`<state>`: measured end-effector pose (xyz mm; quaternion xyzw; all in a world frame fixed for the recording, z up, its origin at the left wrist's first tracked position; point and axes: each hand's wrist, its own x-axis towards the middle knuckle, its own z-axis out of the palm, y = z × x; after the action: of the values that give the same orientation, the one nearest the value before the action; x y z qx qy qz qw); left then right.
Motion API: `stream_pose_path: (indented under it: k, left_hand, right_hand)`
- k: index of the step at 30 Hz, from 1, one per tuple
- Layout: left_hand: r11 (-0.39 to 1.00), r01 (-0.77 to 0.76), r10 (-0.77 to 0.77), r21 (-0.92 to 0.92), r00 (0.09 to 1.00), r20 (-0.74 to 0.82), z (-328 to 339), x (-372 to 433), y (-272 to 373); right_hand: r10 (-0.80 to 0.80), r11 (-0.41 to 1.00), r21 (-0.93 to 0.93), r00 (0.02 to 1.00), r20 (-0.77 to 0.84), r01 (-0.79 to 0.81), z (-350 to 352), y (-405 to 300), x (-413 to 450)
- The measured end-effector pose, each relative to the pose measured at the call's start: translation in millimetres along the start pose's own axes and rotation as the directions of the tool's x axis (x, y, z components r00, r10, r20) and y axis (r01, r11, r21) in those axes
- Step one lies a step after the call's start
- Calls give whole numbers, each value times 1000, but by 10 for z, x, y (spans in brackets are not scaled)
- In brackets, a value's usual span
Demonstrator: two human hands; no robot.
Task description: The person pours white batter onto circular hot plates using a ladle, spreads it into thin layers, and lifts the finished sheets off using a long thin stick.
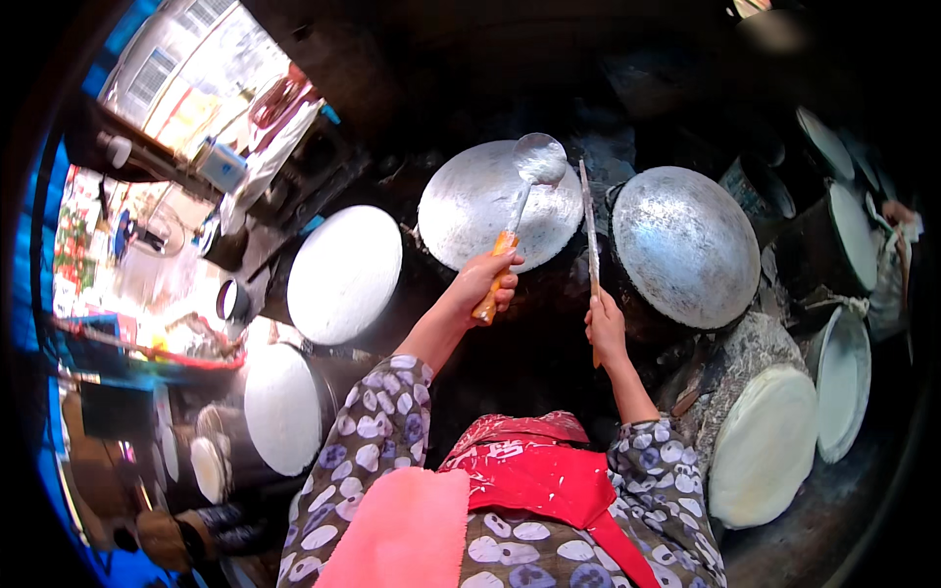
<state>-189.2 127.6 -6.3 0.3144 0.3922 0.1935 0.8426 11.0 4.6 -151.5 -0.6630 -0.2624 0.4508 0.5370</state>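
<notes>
My left hand [487, 285] is closed around the orange handle of a metal ladle [540, 158]. White batter sits in the ladle's bowl, which is over a round griddle [470, 206] with a whitish surface. In my right hand [606, 327] is a long, thin wooden stick [590, 228], held upright in the view between that griddle and a second, bare metal griddle [687, 246] on the right. The second griddle has a greyish, mottled surface. To the left, another round griddle [345, 275] is covered in white.
A stack of pale round flatbreads [764, 448] lies at the lower right, beside a basin [845, 386] with whitish contents. A further white-covered round [283, 409] is at the lower left. A person's hand [898, 213] shows at the far right edge.
</notes>
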Motion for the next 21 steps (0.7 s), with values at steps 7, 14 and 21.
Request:
stream_pose_path:
  k: [7, 14, 21]
  left_hand:
    - [793, -28, 125, 609, 985, -117, -213, 891, 35]
    - [123, -148, 595, 981, 803, 46, -790, 1289, 25]
    - [39, -22, 536, 999, 844, -2, -1294, 1290, 486]
  right_hand:
    - [-53, 996, -82, 986, -157, 41, 405, 219, 200]
    - [-143, 831, -556, 958, -248, -19, 1063, -146, 185]
    - [-208, 699, -713, 936, -283, -60, 1290, -262, 283]
